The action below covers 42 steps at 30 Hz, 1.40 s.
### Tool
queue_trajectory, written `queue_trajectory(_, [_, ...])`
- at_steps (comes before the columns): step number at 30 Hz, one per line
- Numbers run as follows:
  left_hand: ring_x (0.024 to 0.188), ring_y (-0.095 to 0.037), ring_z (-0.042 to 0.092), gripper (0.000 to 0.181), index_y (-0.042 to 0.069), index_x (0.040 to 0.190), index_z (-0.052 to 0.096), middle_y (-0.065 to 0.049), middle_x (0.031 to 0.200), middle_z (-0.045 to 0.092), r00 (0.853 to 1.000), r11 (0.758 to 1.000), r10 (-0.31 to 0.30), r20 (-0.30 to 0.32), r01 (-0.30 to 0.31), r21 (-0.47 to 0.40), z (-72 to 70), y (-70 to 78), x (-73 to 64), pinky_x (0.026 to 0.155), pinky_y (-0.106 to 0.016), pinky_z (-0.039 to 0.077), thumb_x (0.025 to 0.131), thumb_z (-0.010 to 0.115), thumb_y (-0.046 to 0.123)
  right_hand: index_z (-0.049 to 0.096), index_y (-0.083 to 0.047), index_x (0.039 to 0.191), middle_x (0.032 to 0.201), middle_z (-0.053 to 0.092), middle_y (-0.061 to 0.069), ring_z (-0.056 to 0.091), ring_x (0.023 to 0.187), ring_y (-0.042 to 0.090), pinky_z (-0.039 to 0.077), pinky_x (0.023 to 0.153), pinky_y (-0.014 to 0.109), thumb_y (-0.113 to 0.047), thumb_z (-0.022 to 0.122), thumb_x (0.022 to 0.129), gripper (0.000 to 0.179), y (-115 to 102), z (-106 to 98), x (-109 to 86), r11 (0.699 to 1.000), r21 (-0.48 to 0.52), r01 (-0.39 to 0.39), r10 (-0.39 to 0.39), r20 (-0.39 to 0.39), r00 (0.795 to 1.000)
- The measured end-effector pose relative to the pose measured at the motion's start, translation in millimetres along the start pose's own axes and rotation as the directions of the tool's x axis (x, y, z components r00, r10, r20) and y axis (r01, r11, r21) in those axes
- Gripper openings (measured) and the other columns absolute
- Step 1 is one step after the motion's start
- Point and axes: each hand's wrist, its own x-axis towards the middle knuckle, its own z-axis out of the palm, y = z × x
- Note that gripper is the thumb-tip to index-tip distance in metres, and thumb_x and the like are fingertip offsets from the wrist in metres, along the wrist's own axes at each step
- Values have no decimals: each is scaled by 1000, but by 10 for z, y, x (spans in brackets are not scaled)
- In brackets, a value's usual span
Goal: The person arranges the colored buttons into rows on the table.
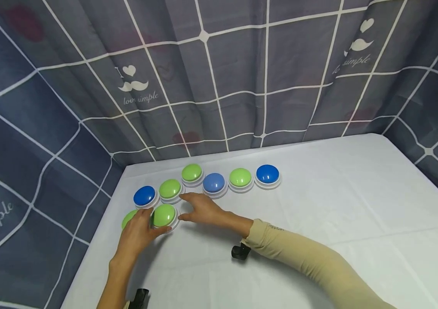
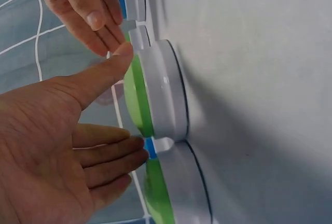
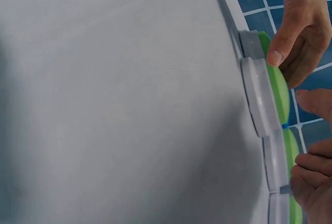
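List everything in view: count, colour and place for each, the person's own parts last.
Table: 1, white, below everything
Green buttons: 5, green domes on white bases, table's far left, one partly hidden
Blue buttons: 3, blue domes on white bases, group's left, middle and right end
Curtain: 3 sides visible, grey-blue with white lines, behind and both sides
Black devices: 2, black, head view's lower centre and lower left
Sleeves: 2, beige, right forearm and bottom edge
Left hand: 1, bare, at a front green button
Right hand: 1, bare, right of that button
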Motion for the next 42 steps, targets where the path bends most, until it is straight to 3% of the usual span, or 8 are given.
queue_trajectory(4, [124,-46,50,86,-2,140,51,-27,136,53,1000,1000,-2,-8,2,-28,37,-41,-12,95,-62,42,71,91,31,53,-1,140,140,56,8,49,131,18,36,109,26,-31,77,87,66,19,95,-7,1000,-5,-11,11,26,1000])
queue_trajectory(12, [121,-46,52,83,-7,135,52,-29,131,56,1000,1000,25,13,-25,-12,43,-47,46,97,-60,42,70,91,26,54,-1,139,138,58,7,52,129,18,37,107,25,-31,79,85,66,60,212,17,1000,-6,-1,1,54,999])
queue_trajectory(18, [114,-44,57,79,-8,129,56,-28,124,59,991,998,36,131,-43,47,-6,-36,184,93,-58,45,67,93,25,56,-5,139,134,61,4,55,125,16,40,104,24,-27,81,83,64,62,256,59,998,-9,54,-54,42,998])
queue_trajectory(23, [109,-42,58,78,-10,122,58,-27,120,60,964,993,-5,265,-26,112,-66,-46,295,90,-56,48,65,94,28,60,-8,134,128,64,1,57,119,11,42,100,22,-26,82,82,59,11,284,84,998,1,68,-68,46,997])
queue_trajectory(27, [109,-42,58,82,-12,121,57,-28,120,59,946,991,-22,324,-22,131,-92,-78,333,89,-56,48,61,95,29,62,-10,132,124,66,-1,58,114,9,43,97,20,-25,83,82,56,-37,315,96,998,4,60,-60,53,997])
queue_trajectory(37, [104,-39,59,81,-11,118,57,-24,115,61,936,993,-16,353,-28,119,-106,-82,370,88,-57,49,58,97,27,60,-10,134,123,65,-1,58,112,7,43,94,19,-29,81,84,57,-52,367,94,999,-22,28,-28,34,999])
queue_trajectory(42, [96,-34,61,76,-9,113,59,-17,106,64,937,995,-11,349,-26,100,-100,-90,372,83,-54,50,58,97,28,60,-10,134,125,65,0,58,114,9,43,96,21,-29,80,85,56,-56,362,93,999,-12,35,-34,26,999])
